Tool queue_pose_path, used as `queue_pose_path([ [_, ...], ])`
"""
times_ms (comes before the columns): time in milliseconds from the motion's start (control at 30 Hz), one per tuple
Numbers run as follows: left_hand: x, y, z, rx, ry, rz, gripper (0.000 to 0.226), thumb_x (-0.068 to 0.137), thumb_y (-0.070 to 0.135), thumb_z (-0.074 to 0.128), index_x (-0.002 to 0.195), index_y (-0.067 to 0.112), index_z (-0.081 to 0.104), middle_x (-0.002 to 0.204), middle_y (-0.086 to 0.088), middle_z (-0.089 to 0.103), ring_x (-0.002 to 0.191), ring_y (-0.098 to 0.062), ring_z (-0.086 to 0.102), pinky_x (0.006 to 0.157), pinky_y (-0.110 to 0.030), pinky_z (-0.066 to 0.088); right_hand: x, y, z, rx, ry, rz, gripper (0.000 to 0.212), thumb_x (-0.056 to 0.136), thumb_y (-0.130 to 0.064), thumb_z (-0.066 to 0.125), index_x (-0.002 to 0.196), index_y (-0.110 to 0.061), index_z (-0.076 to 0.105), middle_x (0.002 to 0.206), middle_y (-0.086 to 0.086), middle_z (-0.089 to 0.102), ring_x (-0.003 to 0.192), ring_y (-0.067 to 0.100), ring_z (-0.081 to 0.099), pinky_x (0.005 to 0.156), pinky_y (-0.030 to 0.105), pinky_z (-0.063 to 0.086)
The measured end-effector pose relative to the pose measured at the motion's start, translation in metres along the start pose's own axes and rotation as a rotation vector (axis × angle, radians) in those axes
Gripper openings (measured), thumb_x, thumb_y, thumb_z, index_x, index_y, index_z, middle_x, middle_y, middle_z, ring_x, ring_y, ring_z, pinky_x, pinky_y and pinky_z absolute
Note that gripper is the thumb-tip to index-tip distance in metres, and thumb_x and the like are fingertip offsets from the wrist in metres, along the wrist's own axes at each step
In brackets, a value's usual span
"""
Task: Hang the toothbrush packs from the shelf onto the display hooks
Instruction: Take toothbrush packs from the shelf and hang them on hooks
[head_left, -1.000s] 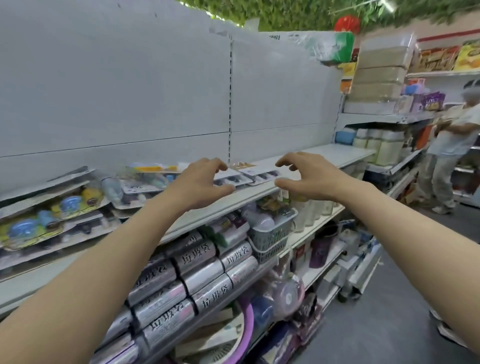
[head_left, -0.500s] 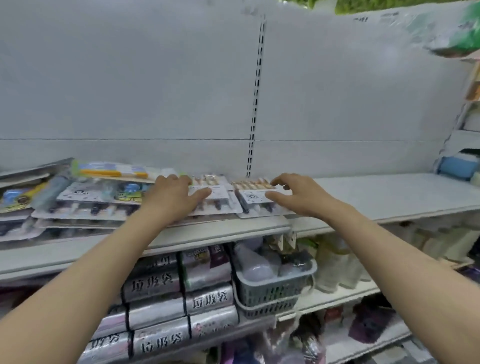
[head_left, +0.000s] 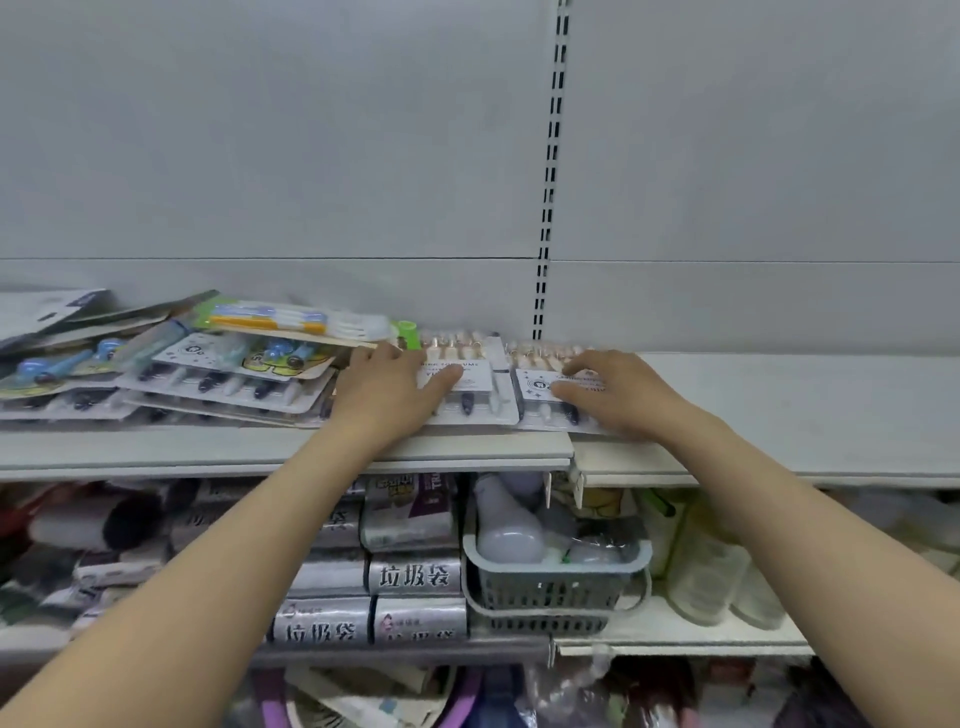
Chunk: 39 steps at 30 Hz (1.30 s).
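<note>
Two flat toothbrush packs with white labels lie side by side on the grey shelf (head_left: 779, 405). My left hand (head_left: 387, 395) rests palm down on the left pack (head_left: 475, 376), fingers stretched over its label. My right hand (head_left: 621, 397) lies on the right pack (head_left: 535, 387), fingertips touching its label. Neither pack is lifted off the shelf. A loose pile of other toothbrush packs (head_left: 208, 374) covers the shelf to the left. No display hooks are in view.
A grey back panel with a slotted upright (head_left: 550, 156) rises behind the shelf. Below it are rolls of bin bags (head_left: 415, 577), a grey basket (head_left: 556, 587) holding light bulbs, and clear plastic cups (head_left: 711, 571).
The view has swung left and closer to the shelf. Both hands came down from above the shelf edge and now lie on the two packs.
</note>
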<state>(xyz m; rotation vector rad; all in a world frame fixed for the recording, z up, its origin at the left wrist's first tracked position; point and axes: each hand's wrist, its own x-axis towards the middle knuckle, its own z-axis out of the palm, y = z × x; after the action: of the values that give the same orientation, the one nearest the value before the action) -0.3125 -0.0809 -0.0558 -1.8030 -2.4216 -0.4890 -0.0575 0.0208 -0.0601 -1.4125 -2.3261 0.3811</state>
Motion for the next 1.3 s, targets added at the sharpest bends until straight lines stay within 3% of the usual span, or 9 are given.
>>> queue_pose_path([
  [167,-0.006,0.003,0.010,-0.035,0.074,0.033,0.068,0.093,0.070,0.030,0.137,0.026,0.056,0.140,-0.009,0.054,0.130,-0.038,0.039,0.108,-0.045,0.032,-0.018,0.012,-0.002,0.071,0.091,0.105,0.043,0.084,-0.062,0.066,0.110,-0.028,0.059,0.130,0.005,0.059,0.116,0.022,0.049,0.081,0.034,0.039],
  [300,-0.011,0.001,0.011,-0.137,0.126,0.025,0.066,0.092,0.068,0.036,0.137,0.024,0.057,0.140,-0.011,0.054,0.131,-0.035,0.038,0.109,-0.044,0.029,-0.025,0.013,-0.012,-0.041,0.035,0.373,0.102,0.069,-0.084,0.061,0.142,-0.016,0.042,0.139,0.008,0.053,0.127,0.032,0.047,0.096,0.042,0.047],
  [433,-0.025,0.005,0.003,-0.027,0.166,-0.161,0.091,0.084,0.080,0.039,0.144,0.012,0.042,0.145,-0.018,0.042,0.133,-0.037,0.035,0.106,-0.044,0.033,-0.024,0.012,-0.013,-0.020,-0.028,0.474,0.116,0.059,-0.093,0.056,0.138,-0.009,0.043,0.138,0.011,0.055,0.123,0.034,0.052,0.100,0.044,0.047],
  [633,-0.026,0.006,-0.002,-0.011,0.029,-0.250,0.108,0.076,0.091,0.028,0.151,0.013,0.031,0.151,-0.020,0.037,0.140,-0.040,0.028,0.109,-0.046,0.031,-0.027,0.002,-0.016,0.043,0.006,0.448,0.097,0.070,-0.079,0.066,0.130,-0.005,0.049,0.125,0.010,0.061,0.111,0.031,0.057,0.083,0.037,0.047],
  [833,-0.023,0.000,-0.006,-0.036,0.054,-0.212,0.108,0.075,0.090,0.036,0.149,0.012,0.031,0.147,-0.023,0.042,0.138,-0.040,0.029,0.108,-0.045,0.030,-0.030,-0.010,-0.018,0.148,0.140,0.452,0.102,0.066,-0.067,0.080,0.142,-0.012,0.042,0.134,0.010,0.057,0.126,0.033,0.049,0.102,0.045,0.046],
  [1000,-0.019,-0.004,-0.008,-0.127,0.108,-0.213,0.114,0.070,0.088,0.050,0.150,0.011,0.023,0.143,-0.024,0.043,0.132,-0.041,0.034,0.103,-0.044,0.034,-0.023,-0.011,-0.029,0.229,0.329,0.526,0.092,0.062,-0.057,0.087,0.135,-0.013,0.052,0.134,0.012,0.056,0.118,0.036,0.054,0.098,0.049,0.050],
  [1100,-0.017,-0.004,-0.011,-0.169,0.119,-0.214,0.116,0.067,0.086,0.057,0.150,0.012,0.022,0.145,-0.025,0.039,0.134,-0.042,0.032,0.104,-0.045,0.034,-0.021,-0.017,-0.040,0.276,0.326,0.579,0.065,0.072,-0.043,0.087,0.113,-0.002,0.056,0.117,0.016,0.056,0.096,0.034,0.059,0.079,0.044,0.055],
  [1167,-0.016,-0.002,-0.014,-0.222,0.125,-0.220,0.117,0.067,0.082,0.063,0.151,0.012,0.021,0.148,-0.026,0.034,0.137,-0.042,0.027,0.104,-0.046,0.035,-0.021,-0.020,-0.046,0.313,0.304,0.586,0.046,0.078,-0.030,0.085,0.086,0.000,0.051,0.093,0.014,0.056,0.073,0.028,0.055,0.056,0.034,0.046],
  [1300,-0.008,-0.001,-0.014,-0.346,0.130,-0.185,0.119,0.064,0.074,0.073,0.152,0.014,0.019,0.147,-0.024,0.039,0.137,-0.041,0.031,0.100,-0.048,0.041,-0.021,-0.019,-0.056,0.414,0.288,0.627,0.036,0.079,-0.015,0.084,0.082,-0.002,0.051,0.087,0.014,0.056,0.070,0.025,0.051,0.051,0.030,0.037],
])
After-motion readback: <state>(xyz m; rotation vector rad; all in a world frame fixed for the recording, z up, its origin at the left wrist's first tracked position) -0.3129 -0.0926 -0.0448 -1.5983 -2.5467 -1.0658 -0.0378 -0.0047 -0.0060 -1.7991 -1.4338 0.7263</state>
